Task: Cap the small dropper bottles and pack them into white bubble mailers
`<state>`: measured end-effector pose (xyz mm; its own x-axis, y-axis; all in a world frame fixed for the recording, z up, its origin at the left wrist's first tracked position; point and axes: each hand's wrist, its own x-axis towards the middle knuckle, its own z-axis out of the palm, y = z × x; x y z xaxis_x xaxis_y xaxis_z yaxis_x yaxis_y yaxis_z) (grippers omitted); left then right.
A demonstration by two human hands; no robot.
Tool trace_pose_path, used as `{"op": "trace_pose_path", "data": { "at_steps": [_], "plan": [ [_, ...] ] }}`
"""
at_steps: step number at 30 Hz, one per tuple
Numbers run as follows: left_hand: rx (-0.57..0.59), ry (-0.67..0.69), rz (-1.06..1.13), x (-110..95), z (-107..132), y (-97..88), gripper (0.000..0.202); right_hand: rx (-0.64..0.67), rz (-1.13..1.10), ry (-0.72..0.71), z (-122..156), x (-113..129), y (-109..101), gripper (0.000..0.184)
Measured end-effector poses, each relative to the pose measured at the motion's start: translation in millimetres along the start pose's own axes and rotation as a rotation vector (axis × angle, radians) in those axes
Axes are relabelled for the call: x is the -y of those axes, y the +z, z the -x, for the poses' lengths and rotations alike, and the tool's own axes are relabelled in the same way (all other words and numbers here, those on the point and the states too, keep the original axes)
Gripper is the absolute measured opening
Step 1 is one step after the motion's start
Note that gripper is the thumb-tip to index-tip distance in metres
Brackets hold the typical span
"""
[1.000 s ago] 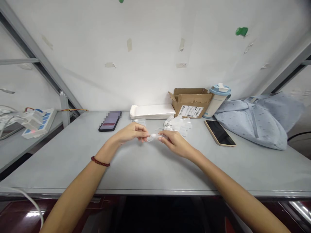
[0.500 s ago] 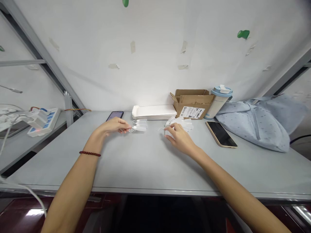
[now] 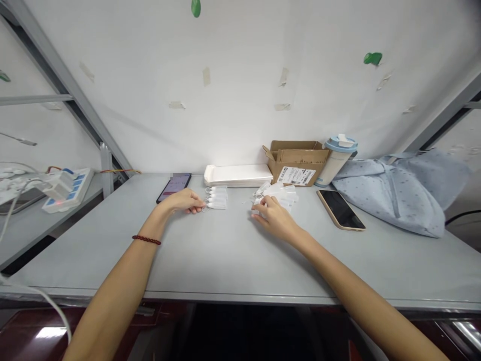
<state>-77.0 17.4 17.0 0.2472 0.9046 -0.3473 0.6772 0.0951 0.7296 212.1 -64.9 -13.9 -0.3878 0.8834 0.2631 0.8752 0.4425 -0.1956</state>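
Observation:
My left hand [image 3: 187,201] is closed, thumb and fingertips pinching the string loop of a small translucent white tag [image 3: 217,205]. That tag lies at the near end of a short column of similar tags [image 3: 218,190], loops pointing left. To the right, a looser, overlapping heap of the same tags [image 3: 280,190] rests on the table. My right hand [image 3: 273,215] reaches into this heap's left side, fingers bent and closed around the loop end of a tag there. Its fingertips partly hide what they grip.
Behind the tags lies a stack of white envelopes [image 3: 238,175], beside an open cardboard box [image 3: 298,163] and a lidded cup [image 3: 335,160]. One phone [image 3: 171,188] is left of my left hand, another [image 3: 341,209] at right near a blue cloth bag [image 3: 391,195]. A power strip [image 3: 77,190] sits far left.
My left hand has shifted slightly nearer and right, and its tag now lies in line with the column. More of the left phone shows, its screen lit. The right hand stays at the heap.

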Motion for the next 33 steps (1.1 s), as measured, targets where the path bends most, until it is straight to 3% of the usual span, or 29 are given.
{"op": "trace_pose_path", "data": {
  "at_steps": [10, 14, 23, 29, 33],
  "plan": [
    [-0.130, -0.050, -0.017, -6, 1, 0.2, 0.024, -0.009, -0.002, -0.028, 0, -1, 1, 0.023],
    [-0.179, -0.054, 0.015, -6, -2, -0.5, 0.023, -0.035, 0.092, 0.070, -2, 0, -2, 0.015],
    [-0.178, -0.030, -0.008, -4, -3, 2.0, 0.024, 0.113, 0.138, 0.330, -4, 5, -11, 0.022],
    [-0.160, -0.029, -0.041, -3, -4, 3.0, 0.025, 0.140, 0.176, 0.318, -3, 7, -8, 0.033],
    [-0.154, -0.036, -0.038, -5, -3, 4.0, 0.026, 0.137, 0.179, 0.308, -3, 9, -7, 0.030]
  ]
}}
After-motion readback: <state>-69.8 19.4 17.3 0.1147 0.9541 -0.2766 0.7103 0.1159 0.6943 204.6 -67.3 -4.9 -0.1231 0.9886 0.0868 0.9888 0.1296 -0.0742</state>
